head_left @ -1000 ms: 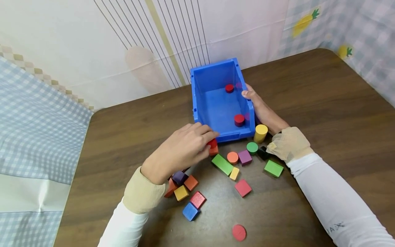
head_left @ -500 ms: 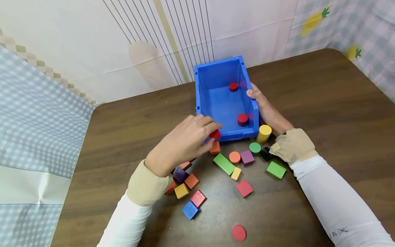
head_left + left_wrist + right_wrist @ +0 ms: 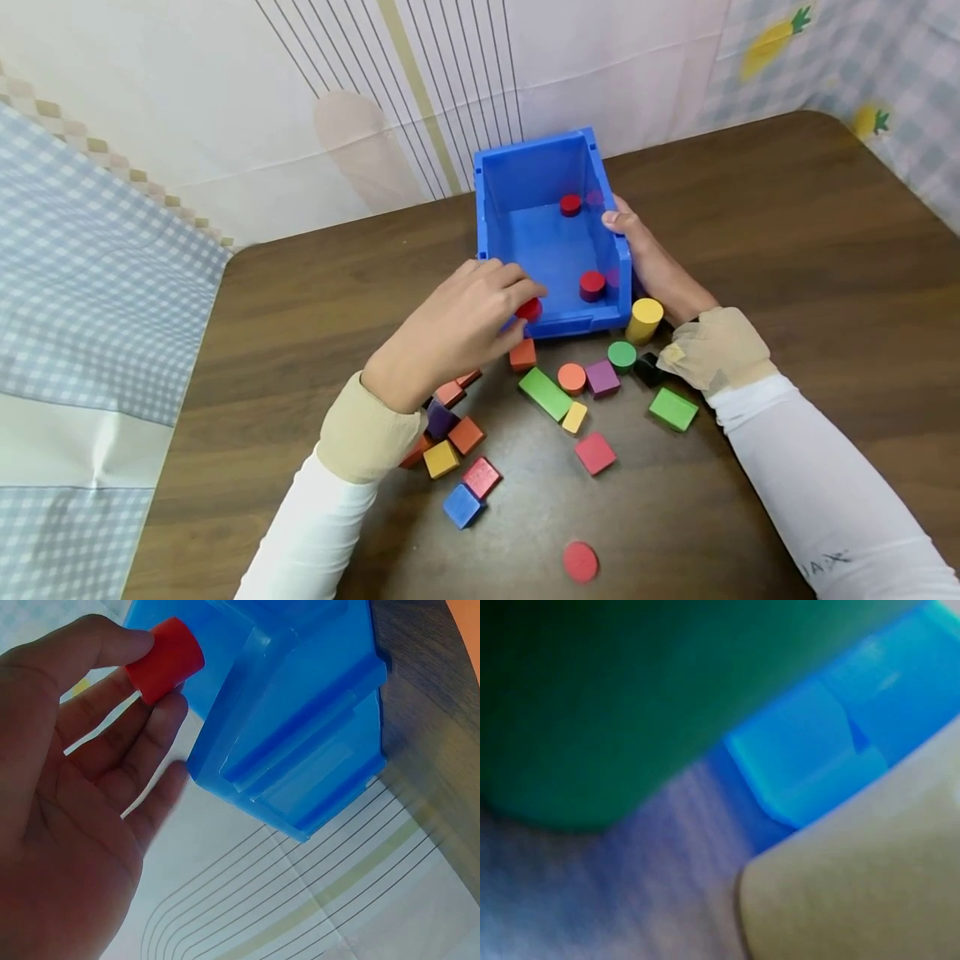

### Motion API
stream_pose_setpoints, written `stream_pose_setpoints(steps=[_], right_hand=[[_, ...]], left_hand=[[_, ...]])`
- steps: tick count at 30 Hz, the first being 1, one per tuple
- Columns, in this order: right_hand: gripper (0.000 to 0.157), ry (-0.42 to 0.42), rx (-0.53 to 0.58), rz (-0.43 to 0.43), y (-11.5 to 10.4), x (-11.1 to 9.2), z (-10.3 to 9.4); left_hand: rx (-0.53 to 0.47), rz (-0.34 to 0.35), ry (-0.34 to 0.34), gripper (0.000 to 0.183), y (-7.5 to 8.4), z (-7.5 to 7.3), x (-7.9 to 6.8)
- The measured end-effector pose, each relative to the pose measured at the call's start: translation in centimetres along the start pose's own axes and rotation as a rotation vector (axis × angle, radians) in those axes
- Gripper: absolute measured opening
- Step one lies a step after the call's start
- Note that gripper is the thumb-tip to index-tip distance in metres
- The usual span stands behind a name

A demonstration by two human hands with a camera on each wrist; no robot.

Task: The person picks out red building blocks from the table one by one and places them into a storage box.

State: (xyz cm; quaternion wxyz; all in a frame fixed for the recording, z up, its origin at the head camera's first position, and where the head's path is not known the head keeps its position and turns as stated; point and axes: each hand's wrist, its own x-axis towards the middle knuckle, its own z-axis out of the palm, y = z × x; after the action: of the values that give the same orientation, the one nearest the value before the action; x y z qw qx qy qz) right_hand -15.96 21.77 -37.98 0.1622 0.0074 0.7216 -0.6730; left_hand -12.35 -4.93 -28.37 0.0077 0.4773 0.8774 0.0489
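A red cylinder [image 3: 529, 311] is pinched between the thumb and fingers of my left hand [image 3: 453, 329], over the front left corner of the blue plastic bin [image 3: 538, 237]. The left wrist view shows that red cylinder [image 3: 166, 660] close up beside the bin's wall [image 3: 300, 742]. My right hand [image 3: 656, 262] grips the bin's right side, thumb over the rim and fingers hidden behind the wall. Two more red cylinders, one at the back [image 3: 570, 205] and one near the front [image 3: 592, 286], stand inside the bin.
By the bin's front right corner stands a yellow cylinder [image 3: 644, 321], near a green cylinder [image 3: 622, 357] and a black block [image 3: 648, 368]. Several coloured blocks lie in front, among them a long green one [image 3: 545, 393]. A red disc [image 3: 581, 562] lies nearest. A patterned sheet [image 3: 225, 100] hangs behind the table.
My left hand has lifted the red cylinder away from the orange block and brought it up and right to the bin's front edge. The right hand keeps its hold on the bin.
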Motion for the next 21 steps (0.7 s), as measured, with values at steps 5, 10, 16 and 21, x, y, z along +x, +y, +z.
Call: stream_pose_setpoints(steps=[5, 10, 16, 21], right_hand=[[0.075, -0.005, 0.007, -0.002, 0.1, 0.3, 0.1], [0.075, -0.002, 0.014, -0.019, 0.3, 0.4, 0.3], [0.077, 0.011, 0.006, -0.029, 0.4, 0.4, 0.3], [0.077, 0.013, 0.003, -0.034, 0.3, 0.3, 0.1]], left_hand=[[0.038, -0.020, 0.007, 0.036, -0.5, 0.2, 0.4], [0.049, -0.036, -0.005, 0.036, -1.0, 0.5, 0.7], [0.060, -0.026, 0.009, 0.033, -1.3, 0.8, 0.9], [0.097, -0.019, 0.014, 0.032, -1.5, 1.2, 1.3]])
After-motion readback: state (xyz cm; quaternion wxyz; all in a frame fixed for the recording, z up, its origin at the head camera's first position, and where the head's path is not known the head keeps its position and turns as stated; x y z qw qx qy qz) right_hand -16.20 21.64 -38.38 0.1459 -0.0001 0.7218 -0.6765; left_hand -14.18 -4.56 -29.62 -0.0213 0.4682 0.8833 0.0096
